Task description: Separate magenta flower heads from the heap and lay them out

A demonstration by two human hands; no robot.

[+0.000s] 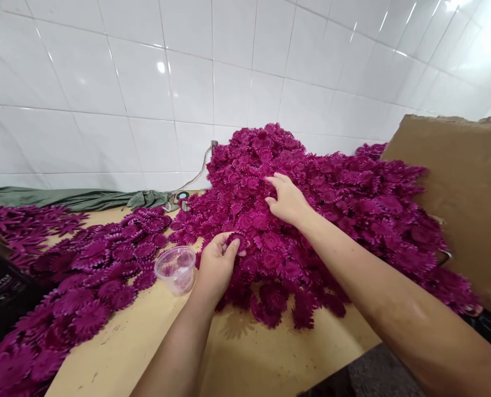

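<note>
A: State the type of place.

B: A small workshop or craft workroom — whether it belongs to a home or a factory cannot be determined.

A: List the indications.

B: The worktop carries magenta flower-shaped pieces in bulk: one large heap before the white tiled wall, flatter batches to the left.

A: Type of work?

B: Manual. The left hand pinches a single piece; the right hand is at the heap.

A: Fittings?

B: Simple. A cardboard sheet stands against the heap's right side; a green cloth lies along the rear edge; a clear plastic cup — a food-type tub — stands between the batches and the left hand.
</note>
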